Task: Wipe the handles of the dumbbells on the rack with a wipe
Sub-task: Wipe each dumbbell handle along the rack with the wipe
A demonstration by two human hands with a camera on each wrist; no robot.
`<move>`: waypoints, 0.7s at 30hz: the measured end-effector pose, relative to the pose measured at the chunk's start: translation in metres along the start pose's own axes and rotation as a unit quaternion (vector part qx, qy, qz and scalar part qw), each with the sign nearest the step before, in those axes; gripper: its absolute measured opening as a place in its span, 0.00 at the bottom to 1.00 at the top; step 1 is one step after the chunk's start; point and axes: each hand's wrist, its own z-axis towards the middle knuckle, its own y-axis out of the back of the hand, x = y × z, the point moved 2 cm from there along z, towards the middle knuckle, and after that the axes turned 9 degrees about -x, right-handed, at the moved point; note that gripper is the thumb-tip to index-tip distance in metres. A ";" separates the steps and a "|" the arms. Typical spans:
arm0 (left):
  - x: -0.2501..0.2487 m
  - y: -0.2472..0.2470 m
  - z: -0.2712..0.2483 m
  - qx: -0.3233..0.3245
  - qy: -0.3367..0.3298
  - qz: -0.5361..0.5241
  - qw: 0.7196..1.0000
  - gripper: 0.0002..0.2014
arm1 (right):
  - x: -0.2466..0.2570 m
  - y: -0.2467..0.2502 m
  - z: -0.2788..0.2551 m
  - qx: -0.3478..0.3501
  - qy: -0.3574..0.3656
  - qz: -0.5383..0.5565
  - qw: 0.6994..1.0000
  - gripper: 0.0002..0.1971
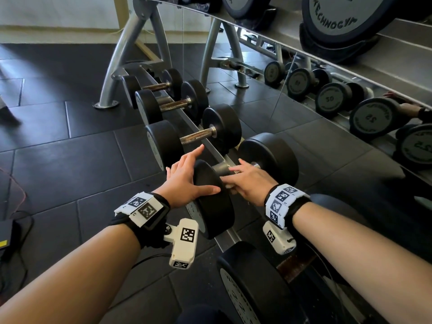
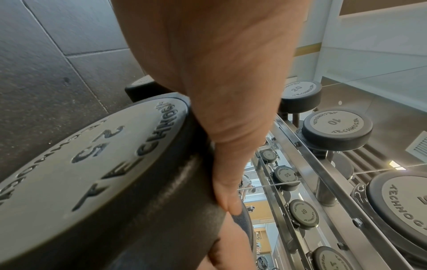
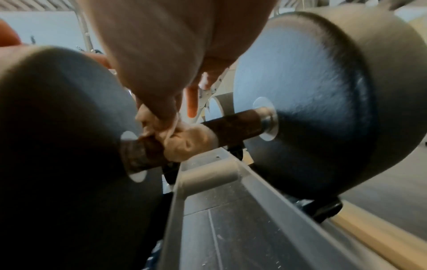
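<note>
A black 25 dumbbell lies across the low rack rail. My left hand rests open on its near head, fingers spread and thumb along the rim; the left wrist view shows the thumb pressed on that head. My right hand reaches between the two heads and grips a crumpled pale wipe wrapped round the rusty brown handle, close to the near head. Only a scrap of the wipe shows in the head view.
Further along the rail lie three smaller dumbbells with rusty handles. Another large dumbbell sits nearer me. A mirror runs along the right. An upper shelf holds big dumbbells. Dark floor tiles and cables are on the left.
</note>
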 end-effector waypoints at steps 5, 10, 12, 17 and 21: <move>-0.004 0.002 -0.002 0.008 0.004 0.001 1.000 0.54 | -0.026 -0.002 -0.004 -0.052 -0.086 -0.068 0.993 0.20; -0.006 0.004 -0.004 0.014 0.009 -0.006 1.000 0.53 | -0.019 -0.004 -0.011 -0.119 -0.081 0.102 0.984 0.22; -0.008 0.004 -0.004 0.013 0.009 -0.005 1.000 0.53 | -0.009 -0.009 -0.014 -0.081 -0.048 0.148 0.984 0.27; -0.009 0.005 -0.005 0.016 0.015 -0.005 1.000 0.53 | -0.016 -0.003 -0.013 0.024 -0.099 0.089 0.991 0.29; -0.010 0.005 -0.005 0.016 0.016 -0.005 1.000 0.53 | -0.018 0.011 -0.019 -0.018 -0.156 0.026 0.987 0.26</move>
